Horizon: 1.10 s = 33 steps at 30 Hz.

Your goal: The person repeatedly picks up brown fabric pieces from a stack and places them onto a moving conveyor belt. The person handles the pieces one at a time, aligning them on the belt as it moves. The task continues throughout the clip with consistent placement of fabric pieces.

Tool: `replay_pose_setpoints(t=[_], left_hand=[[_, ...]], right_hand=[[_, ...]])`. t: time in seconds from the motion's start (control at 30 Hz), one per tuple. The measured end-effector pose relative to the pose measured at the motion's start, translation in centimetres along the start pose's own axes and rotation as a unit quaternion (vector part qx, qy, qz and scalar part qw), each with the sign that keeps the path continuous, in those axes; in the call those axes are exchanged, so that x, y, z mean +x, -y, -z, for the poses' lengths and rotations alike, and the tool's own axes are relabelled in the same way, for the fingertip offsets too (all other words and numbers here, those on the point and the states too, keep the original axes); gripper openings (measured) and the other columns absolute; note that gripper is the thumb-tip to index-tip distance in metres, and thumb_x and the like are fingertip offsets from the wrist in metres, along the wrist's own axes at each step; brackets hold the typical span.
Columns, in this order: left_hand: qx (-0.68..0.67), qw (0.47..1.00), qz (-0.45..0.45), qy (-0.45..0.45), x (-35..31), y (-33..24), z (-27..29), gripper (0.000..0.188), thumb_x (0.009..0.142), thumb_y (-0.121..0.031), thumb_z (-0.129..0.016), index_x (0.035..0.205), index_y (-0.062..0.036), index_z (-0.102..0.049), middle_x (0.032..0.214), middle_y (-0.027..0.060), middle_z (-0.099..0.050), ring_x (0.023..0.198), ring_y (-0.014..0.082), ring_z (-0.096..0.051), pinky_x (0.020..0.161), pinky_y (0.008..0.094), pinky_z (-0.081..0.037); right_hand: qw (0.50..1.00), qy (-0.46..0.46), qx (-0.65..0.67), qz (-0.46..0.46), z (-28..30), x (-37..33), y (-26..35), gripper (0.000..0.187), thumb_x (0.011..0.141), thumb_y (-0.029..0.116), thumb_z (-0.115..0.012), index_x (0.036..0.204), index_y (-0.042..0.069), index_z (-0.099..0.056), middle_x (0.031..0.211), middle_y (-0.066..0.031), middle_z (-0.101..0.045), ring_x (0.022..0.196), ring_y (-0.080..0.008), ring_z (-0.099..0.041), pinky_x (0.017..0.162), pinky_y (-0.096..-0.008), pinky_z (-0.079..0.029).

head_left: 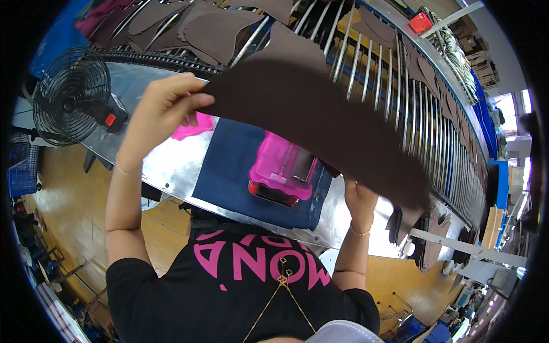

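Note:
A large dark brown cut piece, which looks like leather (320,114), is raised in front of me and stretches from upper left to lower right. My left hand (174,103) is closed in a pinch on its left end. Lower down on the right, my right hand (360,197) grips the near edge, its fingertips partly hidden by the piece. Beneath it, a pink wavy-edged object (277,163) with a red and black underside lies on a dark blue cloth (226,171). Another pink wavy-edged thing (197,126) is beside my left hand.
A roller conveyor (380,91) curves along the far side, carrying several brown cut pieces (220,31). A black fan (71,97) stands at the left of the metal table (160,166). More brown pieces (432,240) hang at the right, near a white bar (466,248).

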<state>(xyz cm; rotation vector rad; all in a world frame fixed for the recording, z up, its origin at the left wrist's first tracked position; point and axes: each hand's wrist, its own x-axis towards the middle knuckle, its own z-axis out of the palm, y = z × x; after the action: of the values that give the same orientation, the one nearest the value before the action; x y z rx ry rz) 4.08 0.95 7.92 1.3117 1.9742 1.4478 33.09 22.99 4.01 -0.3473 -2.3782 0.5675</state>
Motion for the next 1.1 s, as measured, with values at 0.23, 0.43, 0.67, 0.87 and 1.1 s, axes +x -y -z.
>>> replay_pose_setpoints(t=[0.23, 0.43, 0.67, 0.87, 1.1], left_hand=[[-0.042, 0.997, -0.011, -0.056, 1.5, -1.0, -0.8, 0.012, 0.087, 0.001, -0.059, 0.098, 0.0052, -0.059, 0.074, 0.0023, -0.061, 0.056, 0.0057, -0.056, 0.050, 0.0182, -0.043], [0.001, 0.992, -0.041, -0.119, 1.5, -1.1, 3.7, 0.015, 0.087, -0.006, -0.062, 0.100, 0.0016, -0.064, 0.071, 0.0022, -0.061, 0.052, 0.0049, -0.054, 0.046, 0.0175, -0.039], [0.013, 0.995, 0.021, -0.094, -0.6, -0.6, 2.2, 0.009, 0.087, -0.003, -0.061, 0.093, 0.0026, -0.062, 0.067, 0.0012, -0.058, 0.051, 0.0043, -0.053, 0.045, 0.0173, -0.039], [0.038, 0.997, 0.045, 0.040, 0.3, -0.9, -3.5, 0.005, 0.080, -0.002, -0.064, 0.085, 0.0013, -0.064, 0.067, 0.0059, -0.054, 0.051, 0.0136, -0.055, 0.046, 0.0251, -0.043], [0.121, 0.968, -0.174, 0.131, 2.5, -2.1, -9.7, 0.008, 0.075, -0.011, -0.069, 0.082, -0.0068, -0.068, 0.072, 0.0071, -0.055, 0.063, 0.0243, -0.058, 0.055, 0.0333, -0.046]], right_hand=[[0.994, -0.037, 0.043, -0.091, 1.8, 0.2, 0.4, 0.012, 0.071, 0.002, -0.070, 0.083, 0.006, -0.070, 0.076, -0.0026, -0.070, 0.061, -0.0117, -0.061, 0.085, -0.0347, -0.038], [0.998, 0.001, 0.064, -0.004, -1.0, 3.2, 2.5, 0.011, 0.070, 0.002, -0.074, 0.080, 0.005, -0.072, 0.071, -0.0091, -0.067, 0.063, -0.0246, -0.062, 0.069, -0.0315, -0.048], [0.999, 0.026, 0.027, -0.014, -1.3, -0.1, 0.2, 0.016, 0.068, -0.003, -0.068, 0.083, 0.002, -0.066, 0.080, -0.0097, -0.066, 0.079, -0.0283, -0.060, 0.079, -0.0404, -0.045], [0.995, 0.022, 0.012, -0.093, 1.6, -5.7, -2.7, 0.014, 0.071, -0.005, -0.065, 0.081, 0.004, -0.066, 0.076, -0.0058, -0.067, 0.068, -0.0219, -0.060, 0.080, -0.0388, -0.043], [0.976, -0.039, 0.074, -0.201, 6.7, -10.9, -4.1, 0.020, 0.077, 0.011, -0.063, 0.090, -0.004, -0.068, 0.078, -0.0085, -0.068, 0.070, -0.0157, -0.058, 0.075, -0.0306, -0.043]])
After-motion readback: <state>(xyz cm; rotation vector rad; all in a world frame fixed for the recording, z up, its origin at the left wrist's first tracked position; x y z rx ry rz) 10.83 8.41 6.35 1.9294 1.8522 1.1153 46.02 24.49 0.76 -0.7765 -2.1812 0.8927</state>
